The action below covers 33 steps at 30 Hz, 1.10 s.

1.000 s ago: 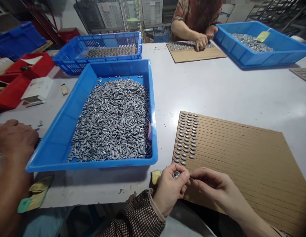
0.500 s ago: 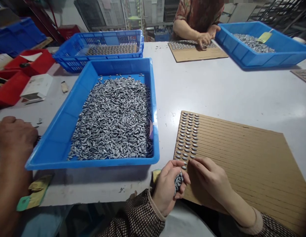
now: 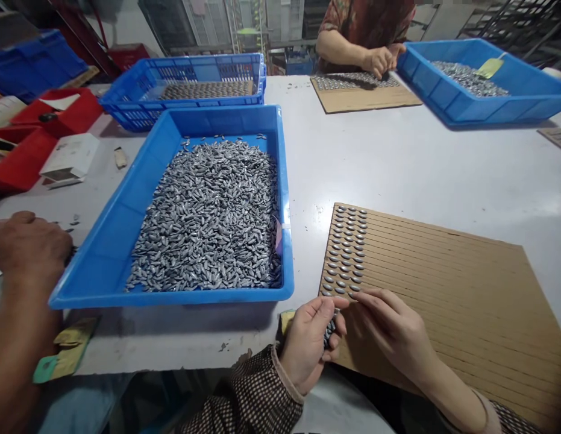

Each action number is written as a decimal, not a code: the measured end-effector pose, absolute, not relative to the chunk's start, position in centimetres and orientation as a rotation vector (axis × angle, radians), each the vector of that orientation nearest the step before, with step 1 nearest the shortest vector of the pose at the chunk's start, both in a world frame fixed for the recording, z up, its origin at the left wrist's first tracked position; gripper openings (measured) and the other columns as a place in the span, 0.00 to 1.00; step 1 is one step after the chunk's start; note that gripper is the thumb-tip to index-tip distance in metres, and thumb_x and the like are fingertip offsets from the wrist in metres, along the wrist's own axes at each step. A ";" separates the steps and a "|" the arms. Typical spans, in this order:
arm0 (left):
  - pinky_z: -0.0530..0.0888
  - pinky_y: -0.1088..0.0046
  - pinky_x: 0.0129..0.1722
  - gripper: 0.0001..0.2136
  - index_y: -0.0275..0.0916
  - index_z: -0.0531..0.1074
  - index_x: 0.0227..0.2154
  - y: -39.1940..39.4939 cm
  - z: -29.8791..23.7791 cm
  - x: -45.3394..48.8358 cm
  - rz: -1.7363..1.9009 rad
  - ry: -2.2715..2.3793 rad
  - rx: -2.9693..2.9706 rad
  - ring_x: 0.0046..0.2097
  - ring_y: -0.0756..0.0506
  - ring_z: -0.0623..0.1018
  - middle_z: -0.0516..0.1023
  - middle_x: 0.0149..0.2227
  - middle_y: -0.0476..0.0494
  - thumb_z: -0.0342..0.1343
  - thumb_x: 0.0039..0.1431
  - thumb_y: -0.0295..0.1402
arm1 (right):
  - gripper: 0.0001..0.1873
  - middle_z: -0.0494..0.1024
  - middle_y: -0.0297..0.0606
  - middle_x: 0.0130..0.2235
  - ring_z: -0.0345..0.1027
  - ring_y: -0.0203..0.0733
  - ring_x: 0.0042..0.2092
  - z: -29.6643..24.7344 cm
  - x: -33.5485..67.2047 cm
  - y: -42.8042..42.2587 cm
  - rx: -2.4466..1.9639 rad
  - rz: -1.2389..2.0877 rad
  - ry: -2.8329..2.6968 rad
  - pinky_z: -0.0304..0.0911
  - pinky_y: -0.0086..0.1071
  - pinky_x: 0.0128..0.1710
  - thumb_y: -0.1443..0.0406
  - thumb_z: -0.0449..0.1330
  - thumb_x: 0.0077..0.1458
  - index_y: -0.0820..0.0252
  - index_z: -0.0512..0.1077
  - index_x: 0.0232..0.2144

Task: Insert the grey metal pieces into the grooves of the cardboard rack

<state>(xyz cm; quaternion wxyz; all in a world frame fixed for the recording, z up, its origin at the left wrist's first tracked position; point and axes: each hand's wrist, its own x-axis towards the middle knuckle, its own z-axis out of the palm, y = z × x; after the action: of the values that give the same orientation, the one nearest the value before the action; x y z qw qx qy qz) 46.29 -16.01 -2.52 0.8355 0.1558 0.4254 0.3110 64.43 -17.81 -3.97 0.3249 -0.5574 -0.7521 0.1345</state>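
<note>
My left hand point(image 3: 310, 340) is curled round a handful of small grey spindle-shaped pieces point(image 3: 329, 330), with its thumb on top, over the near left edge of a grooved cardboard sheet point(image 3: 434, 283). Close beside it, the fingertips of my right hand point(image 3: 398, 331) pinch one grey piece point(image 3: 352, 295) at the sheet's surface. Three columns of the same pieces point(image 3: 347, 241) lie in the grooves along the sheet's left side. Left of the sheet stands a blue tray point(image 3: 287, 253) heaped with loose grey pieces point(image 3: 212, 223).
A co-worker's hand point(image 3: 31, 241) rests left of the tray. Across the white table point(image 3: 352, 157), another person's hands point(image 3: 379, 60) work over a second cardboard sheet point(image 3: 370, 102) beside another blue tray point(image 3: 470, 108). A blue crate point(image 3: 181, 105), red bins point(image 3: 63, 120) and a white box point(image 3: 72, 157) stand at the back left.
My left thumb has moved across the handful, covering more of it. My right fingertips have shifted slightly, with a piece now showing at them. The person opposite has raised a hand off the sheet slightly.
</note>
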 end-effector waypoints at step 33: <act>0.48 0.82 0.16 0.09 0.36 0.68 0.35 -16.2 -2.5 46.6 0.616 0.941 0.418 0.20 0.57 0.60 0.68 0.25 0.51 0.55 0.56 0.37 | 0.09 0.77 0.40 0.38 0.74 0.39 0.38 -1.3 63.2 -19.4 -1.452 0.701 -1.729 0.71 0.27 0.34 0.67 0.56 0.62 0.55 0.75 0.42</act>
<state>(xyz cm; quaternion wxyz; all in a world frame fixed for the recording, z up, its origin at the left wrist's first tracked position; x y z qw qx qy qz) 46.59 -16.19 -2.47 0.8254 0.1968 0.4427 0.2899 63.20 -19.35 -1.28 0.3791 -0.5683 -0.6767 0.2746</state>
